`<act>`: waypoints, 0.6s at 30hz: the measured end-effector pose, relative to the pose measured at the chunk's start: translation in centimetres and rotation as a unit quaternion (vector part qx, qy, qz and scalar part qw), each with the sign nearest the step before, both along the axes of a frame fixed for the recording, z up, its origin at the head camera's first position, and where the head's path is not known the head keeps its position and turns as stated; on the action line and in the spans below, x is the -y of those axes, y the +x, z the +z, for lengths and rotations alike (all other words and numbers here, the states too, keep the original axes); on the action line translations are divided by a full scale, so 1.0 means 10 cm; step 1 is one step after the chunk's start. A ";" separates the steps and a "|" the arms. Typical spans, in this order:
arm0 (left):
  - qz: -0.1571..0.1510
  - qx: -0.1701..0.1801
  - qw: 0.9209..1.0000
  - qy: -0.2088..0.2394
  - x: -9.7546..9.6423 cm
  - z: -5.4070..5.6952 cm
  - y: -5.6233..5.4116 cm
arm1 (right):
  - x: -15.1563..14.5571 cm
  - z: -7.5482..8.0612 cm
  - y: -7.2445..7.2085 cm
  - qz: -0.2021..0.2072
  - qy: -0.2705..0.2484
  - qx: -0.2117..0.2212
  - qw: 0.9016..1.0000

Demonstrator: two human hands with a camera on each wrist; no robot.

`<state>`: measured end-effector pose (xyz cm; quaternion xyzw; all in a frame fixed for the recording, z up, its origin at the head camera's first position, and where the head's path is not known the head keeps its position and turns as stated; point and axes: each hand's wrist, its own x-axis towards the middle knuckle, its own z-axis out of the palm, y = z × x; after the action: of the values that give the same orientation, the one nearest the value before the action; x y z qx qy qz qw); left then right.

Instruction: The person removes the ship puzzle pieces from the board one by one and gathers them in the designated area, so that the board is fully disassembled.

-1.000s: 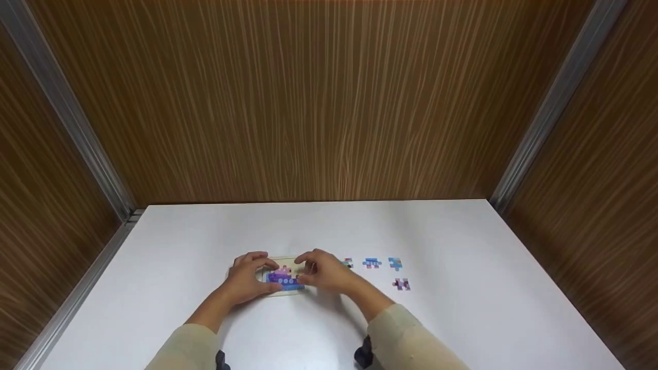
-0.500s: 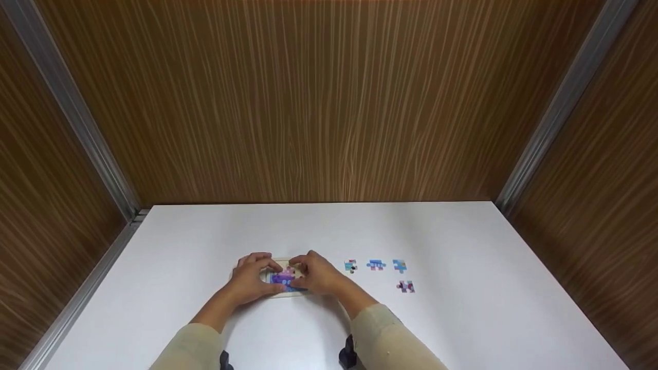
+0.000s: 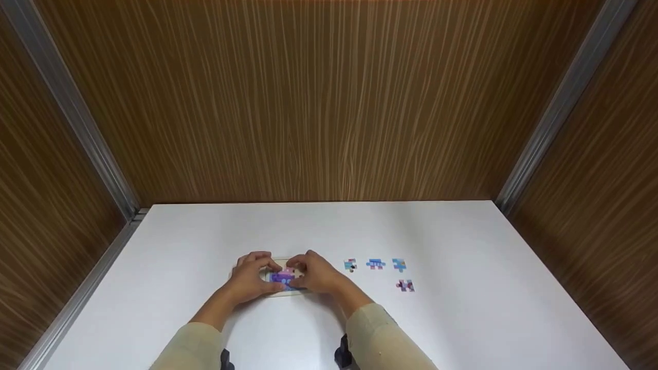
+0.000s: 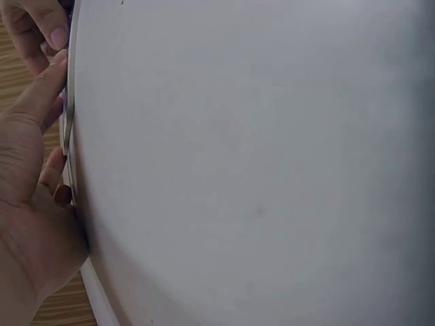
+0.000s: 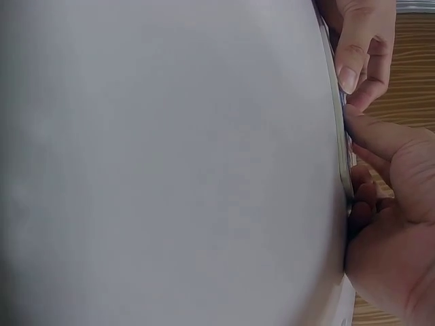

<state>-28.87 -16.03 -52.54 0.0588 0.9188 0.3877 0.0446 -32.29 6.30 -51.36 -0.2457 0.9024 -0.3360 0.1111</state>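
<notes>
A small jigsaw puzzle tray [image 3: 282, 294] with a pale wooden rim lies on the table, holding joined purple, pink and blue pieces [image 3: 281, 277]. My left hand [image 3: 252, 280] holds the tray's left side, thumb along its near part and fingers curved over the far left. Over the tray's right half, my right hand [image 3: 320, 275] has thumb and index finger bent around a jigsaw piece, mostly hidden by the fingers. In the left wrist view the left hand [image 4: 30, 163] touches the tray edge [image 4: 70, 102]. The right wrist view has the right hand [image 5: 397, 176] at the opposite end.
Several loose jigsaw pieces lie right of the tray: a teal and red one [image 3: 350, 265], a blue one [image 3: 376, 264], a blue and yellow one [image 3: 399, 264] and a purple-pink one [image 3: 405, 285]. Wood-grain panels [image 3: 318, 103] enclose the white table [image 3: 452, 318].
My right hand has moved left and further over the tray, uncovering the teal and red loose piece. Over the last half second it barely shifts. The left hand keeps its place on the tray.
</notes>
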 end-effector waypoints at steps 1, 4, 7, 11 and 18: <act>0.000 0.001 1.000 0.001 0.00 0.00 0.00 | 0.00 0.00 0.00 -0.001 0.000 0.003 1.000; 0.001 0.002 1.000 0.003 -0.01 0.01 0.00 | 0.00 0.00 0.00 -0.003 -0.005 0.007 1.000; -0.001 0.001 1.000 0.001 -0.01 0.02 0.00 | 0.01 -0.01 0.00 -0.003 -0.015 0.004 1.000; -0.002 -0.002 1.000 -0.003 0.00 0.02 -0.01 | 0.02 -0.04 -0.01 -0.010 -0.029 0.003 1.000; -0.001 -0.001 1.000 -0.003 0.00 0.02 -0.01 | 0.03 -0.05 0.00 -0.024 -0.054 0.013 0.998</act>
<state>-29.01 -16.03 -52.38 0.0599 0.9200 0.3847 0.0444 -32.25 5.96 -51.83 -0.2249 0.8872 -0.3900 0.1011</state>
